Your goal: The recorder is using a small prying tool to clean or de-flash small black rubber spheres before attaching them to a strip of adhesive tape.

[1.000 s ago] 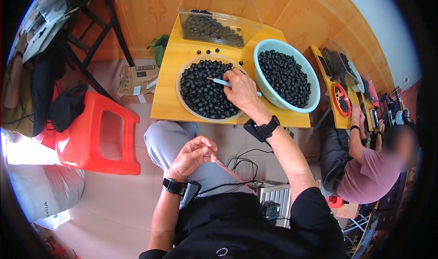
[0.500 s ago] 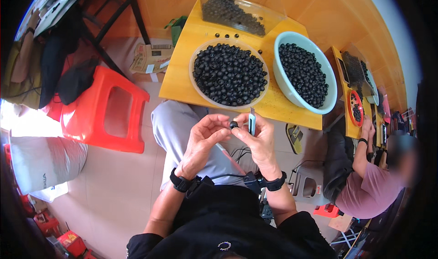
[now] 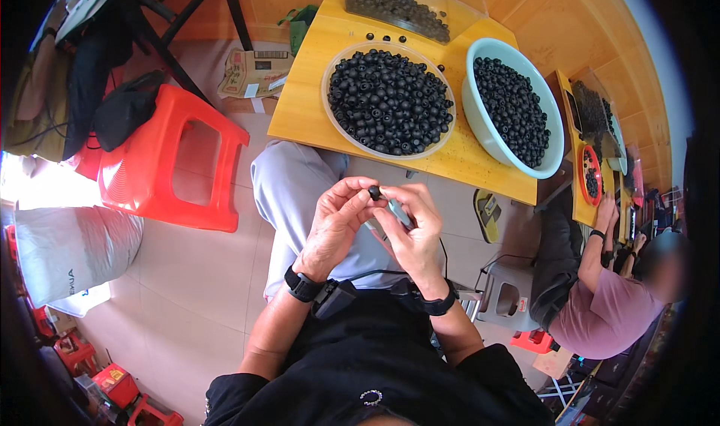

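Observation:
Between the fingertips of my left hand (image 3: 336,223) is a small round black bead (image 3: 374,193), pinched by thumb and forefinger. My right hand (image 3: 415,237) grips a slim light-blue utility knife (image 3: 400,214), slanted with its tip against or very near the bead. Fingers partly cover the tip, so I cannot tell whether it touches. Both hands meet over my lap, just short of the yellow table (image 3: 294,122). A shallow round tray (image 3: 405,157) heaped with black beads lies on the table beyond them.
Right of the tray stands a pale green basin (image 3: 496,156) of black beads; behind is a clear box (image 3: 469,10) of more. A red stool (image 3: 161,201) is at left. Another person (image 3: 600,306) sits at right by a second table with a red tray (image 3: 582,178).
The knife has tilted from upright to slanting, its tip now at the bead. My left hand now pinches the bead, which has moved slightly left and up. The view has shifted a little.

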Demonstrator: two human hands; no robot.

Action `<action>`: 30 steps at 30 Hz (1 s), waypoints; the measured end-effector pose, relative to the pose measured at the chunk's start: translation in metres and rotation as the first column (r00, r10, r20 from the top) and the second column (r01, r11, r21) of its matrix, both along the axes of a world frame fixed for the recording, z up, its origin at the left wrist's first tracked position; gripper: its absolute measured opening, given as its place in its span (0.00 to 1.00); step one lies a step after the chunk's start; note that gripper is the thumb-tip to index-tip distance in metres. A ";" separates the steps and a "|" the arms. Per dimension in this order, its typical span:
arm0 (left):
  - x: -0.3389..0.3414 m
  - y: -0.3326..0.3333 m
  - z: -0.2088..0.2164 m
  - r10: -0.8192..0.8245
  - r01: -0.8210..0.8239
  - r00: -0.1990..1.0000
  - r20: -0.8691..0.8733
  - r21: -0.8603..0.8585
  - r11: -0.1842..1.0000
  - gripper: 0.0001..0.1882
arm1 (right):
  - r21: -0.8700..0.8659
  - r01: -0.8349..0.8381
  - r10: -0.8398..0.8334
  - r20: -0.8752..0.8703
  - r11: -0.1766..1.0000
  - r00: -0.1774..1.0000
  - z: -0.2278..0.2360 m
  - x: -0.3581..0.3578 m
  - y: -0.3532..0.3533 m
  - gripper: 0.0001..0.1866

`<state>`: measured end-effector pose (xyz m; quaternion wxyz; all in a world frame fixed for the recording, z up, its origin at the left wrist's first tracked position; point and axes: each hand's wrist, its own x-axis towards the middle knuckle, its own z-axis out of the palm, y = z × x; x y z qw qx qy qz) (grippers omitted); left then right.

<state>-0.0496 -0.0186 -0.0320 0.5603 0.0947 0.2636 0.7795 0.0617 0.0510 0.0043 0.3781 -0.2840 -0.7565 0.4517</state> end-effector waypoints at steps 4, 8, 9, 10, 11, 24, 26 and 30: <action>-0.006 -0.002 -0.001 -0.030 0.030 0.999 0.018 0.007 1.000 0.10 | 0.058 -0.041 0.040 0.029 0.997 0.999 0.014 0.013 0.007 0.11; -0.007 -0.002 0.000 -0.056 0.056 0.998 0.022 0.013 0.998 0.11 | 0.045 -0.050 0.043 0.143 0.998 0.989 0.011 0.025 0.014 0.10; -0.007 -0.002 -0.001 -0.060 0.059 0.998 0.015 0.015 0.998 0.11 | 0.037 -0.073 0.065 0.184 0.997 0.981 0.013 0.025 0.013 0.10; -0.006 -0.001 -0.001 -0.066 0.066 0.998 0.014 0.015 0.998 0.11 | 0.027 -0.097 0.089 0.224 0.995 0.970 0.014 0.025 0.013 0.09; -0.005 -0.001 0.000 -0.065 0.065 0.998 0.015 0.002 0.998 0.11 | 0.027 -0.091 0.083 0.223 0.995 0.971 0.014 0.025 0.012 0.09; -0.005 0.001 0.000 -0.106 0.106 0.994 0.006 0.020 0.994 0.07 | 0.194 -0.084 0.015 0.331 0.977 0.944 0.023 0.024 0.007 0.08; -0.005 0.001 -0.002 -0.097 0.097 0.995 0.007 0.021 0.995 0.07 | 0.201 -0.075 0.005 0.328 0.977 0.945 0.021 0.024 0.007 0.08; -0.005 0.000 -0.002 -0.088 0.088 0.996 0.015 0.011 0.996 0.07 | 0.216 -0.074 0.002 0.319 0.974 0.948 0.018 0.023 0.007 0.08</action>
